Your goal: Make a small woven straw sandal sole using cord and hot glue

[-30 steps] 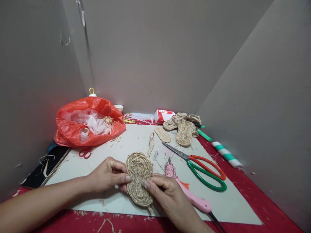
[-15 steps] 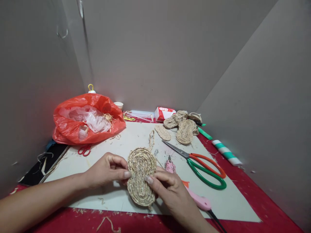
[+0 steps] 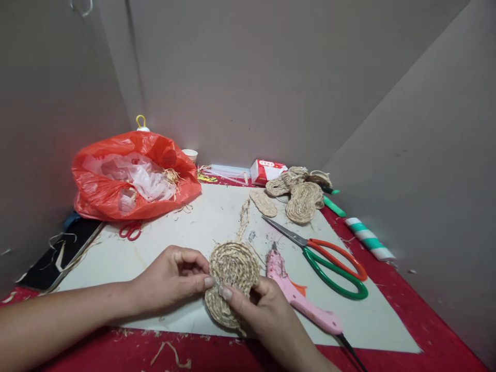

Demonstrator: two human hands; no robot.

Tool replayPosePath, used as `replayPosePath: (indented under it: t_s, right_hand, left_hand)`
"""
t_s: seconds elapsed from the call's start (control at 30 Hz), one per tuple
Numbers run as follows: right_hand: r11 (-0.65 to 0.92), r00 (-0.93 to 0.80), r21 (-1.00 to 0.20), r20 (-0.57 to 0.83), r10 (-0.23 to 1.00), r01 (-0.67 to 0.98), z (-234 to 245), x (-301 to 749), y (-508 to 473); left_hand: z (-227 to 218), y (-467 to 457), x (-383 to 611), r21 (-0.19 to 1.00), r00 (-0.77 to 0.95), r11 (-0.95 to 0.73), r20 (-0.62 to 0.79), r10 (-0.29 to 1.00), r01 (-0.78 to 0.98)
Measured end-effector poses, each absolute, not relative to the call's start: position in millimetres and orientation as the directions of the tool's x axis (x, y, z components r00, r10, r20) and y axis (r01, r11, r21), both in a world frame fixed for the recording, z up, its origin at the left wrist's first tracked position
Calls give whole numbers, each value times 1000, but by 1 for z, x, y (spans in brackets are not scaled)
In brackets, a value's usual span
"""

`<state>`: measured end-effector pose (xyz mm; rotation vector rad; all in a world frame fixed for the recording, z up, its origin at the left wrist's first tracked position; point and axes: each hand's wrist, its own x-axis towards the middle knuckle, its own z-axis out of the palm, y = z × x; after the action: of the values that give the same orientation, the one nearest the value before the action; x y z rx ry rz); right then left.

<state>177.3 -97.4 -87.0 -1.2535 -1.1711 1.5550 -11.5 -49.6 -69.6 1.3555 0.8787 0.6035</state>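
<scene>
A coiled straw-braid sole (image 3: 234,261), narrow at the waist, is held up over the white board between both hands. My left hand (image 3: 182,276) pinches its left edge at the waist. From the lower right my right hand (image 3: 267,310) grips it, thumb across the front and the other fingers behind, partly hidden. A loose tail of braid (image 3: 244,219) runs from the top of the sole away across the board. Close to my right hand lies a pink glue gun (image 3: 298,299), and beyond it large scissors (image 3: 321,258) with orange and green handles.
An orange plastic bag (image 3: 112,201) of straw stands at left, with small red scissors (image 3: 130,231) and a black phone (image 3: 58,258) before it. More woven soles (image 3: 304,201) are piled back right, near a tissue pack (image 3: 267,170). A green-and-white roll (image 3: 370,238) lies on the right edge.
The sole has tilted and shifted slightly right, and my right thumb has moved left across its waist. My left hand still pinches the edge. The whole view has shifted a little.
</scene>
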Motion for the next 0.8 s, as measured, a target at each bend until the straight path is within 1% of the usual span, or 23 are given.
replayPosePath:
  t_s: [0.13,0.27,0.37,0.5,0.63,0.8]
  right_hand:
    - [-255,-184,-967,-252,950,8,-87,177,-99]
    - [-174,-224,-984,-177,958,33,-83,179,-99]
    - [-140,-249,-989,-148,957,51,-81,181,-98]
    - [-122,-232,-982,-154,960,146,-81,181,-98]
    - [-23,-193,-970,-71,979,241,-84,178,-98]
    - [22,-247,-949,-59,967,315,-87,174,-96]
  left_hand:
    - [-67,-51,-8,976,549,144,-212,809,165]
    - [-66,-52,-8,972,540,161,-229,810,170]
    - [-63,-50,-9,978,522,119,-193,831,172]
    - [-60,-47,-11,980,532,76,-164,831,185]
    - [-63,-49,-10,968,529,118,-221,819,221]
    - [-67,-54,-7,953,487,102,-236,841,287]
